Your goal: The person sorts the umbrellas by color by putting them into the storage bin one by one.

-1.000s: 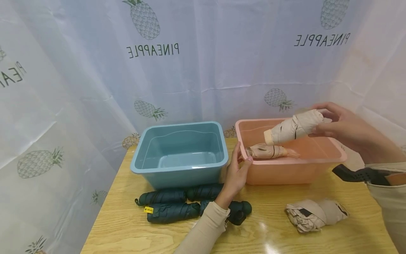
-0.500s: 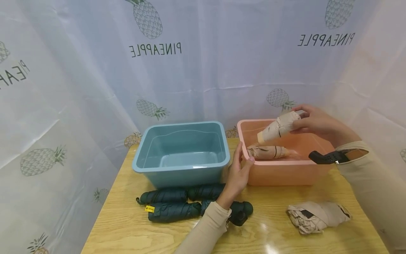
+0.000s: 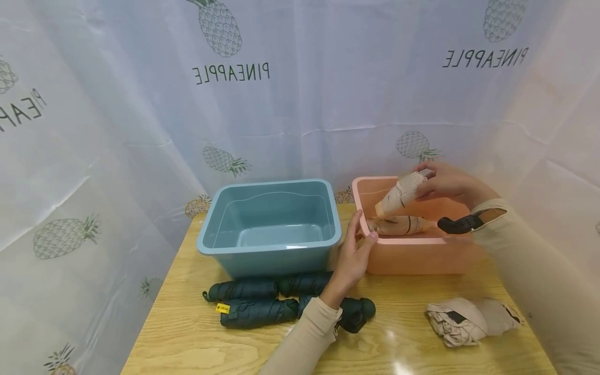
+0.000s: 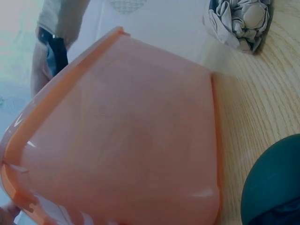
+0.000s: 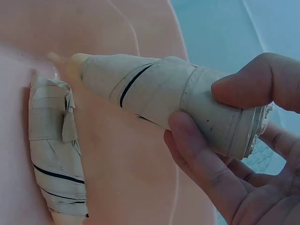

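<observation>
My right hand [image 3: 445, 182] grips the bundled end of a beige folded umbrella [image 3: 398, 195], thumb on one side and fingers on the other in the right wrist view. Its narrow pale end slants down to the left inside the pink bin [image 3: 417, 258]. Below it, another beige folded umbrella [image 5: 56, 150] lies on the bin floor, along the left part. With my left hand [image 3: 351, 258] I hold the bin's left front rim, the thumb near the corner. That hand barely shows at the lower left of the left wrist view.
A blue bin [image 3: 272, 263] stands left of the pink one. Several dark folded umbrellas [image 3: 255, 313] lie before it, partly behind my left forearm. One more beige folded umbrella [image 3: 473, 322] rests at the table's right. A pineapple-print curtain [image 3: 300, 104] hangs behind.
My right hand has moved left and down with the beige umbrella, which now tilts more steeply and reaches into the pink bin. The left hand keeps its hold on the rim.
</observation>
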Demonstrator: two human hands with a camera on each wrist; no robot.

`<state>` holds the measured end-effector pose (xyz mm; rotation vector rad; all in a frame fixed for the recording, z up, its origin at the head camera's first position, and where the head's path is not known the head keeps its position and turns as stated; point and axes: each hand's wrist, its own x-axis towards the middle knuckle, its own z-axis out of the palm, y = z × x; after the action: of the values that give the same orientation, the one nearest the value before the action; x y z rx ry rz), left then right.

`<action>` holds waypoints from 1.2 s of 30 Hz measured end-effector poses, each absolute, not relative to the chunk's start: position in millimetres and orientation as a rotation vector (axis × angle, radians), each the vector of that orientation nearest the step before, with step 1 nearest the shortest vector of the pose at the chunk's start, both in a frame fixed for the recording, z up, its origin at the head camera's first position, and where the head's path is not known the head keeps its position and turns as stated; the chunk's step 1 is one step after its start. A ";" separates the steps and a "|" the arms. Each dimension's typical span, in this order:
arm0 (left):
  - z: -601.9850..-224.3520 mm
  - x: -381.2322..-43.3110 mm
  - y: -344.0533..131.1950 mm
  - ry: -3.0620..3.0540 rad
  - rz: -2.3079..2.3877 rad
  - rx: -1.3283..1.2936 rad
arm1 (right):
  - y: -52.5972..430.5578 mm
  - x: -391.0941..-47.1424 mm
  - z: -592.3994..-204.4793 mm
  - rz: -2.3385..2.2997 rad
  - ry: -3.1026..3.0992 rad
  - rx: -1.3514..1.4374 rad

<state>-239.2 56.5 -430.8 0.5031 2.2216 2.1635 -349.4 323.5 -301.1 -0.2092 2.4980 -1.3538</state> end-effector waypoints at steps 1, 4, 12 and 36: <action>-430.7 -239.1 56.7 2.219 2.161 0.502 | 322.7 -350.7 -303.2 -1.355 2.491 -0.203; -430.9 -239.1 57.3 2.207 2.160 0.498 | 320.8 -353.8 -309.0 -1.333 2.483 -0.211; -430.4 -237.8 58.0 2.249 2.135 0.474 | 317.5 -360.8 -318.7 -1.246 2.408 -0.229; -429.4 -237.4 57.4 2.249 2.135 0.488 | 332.3 -359.6 -330.6 -1.185 2.336 -0.020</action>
<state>-237.4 57.4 -429.4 0.4883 2.2487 2.1347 -359.6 332.3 -330.6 -0.0201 2.3358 -1.1848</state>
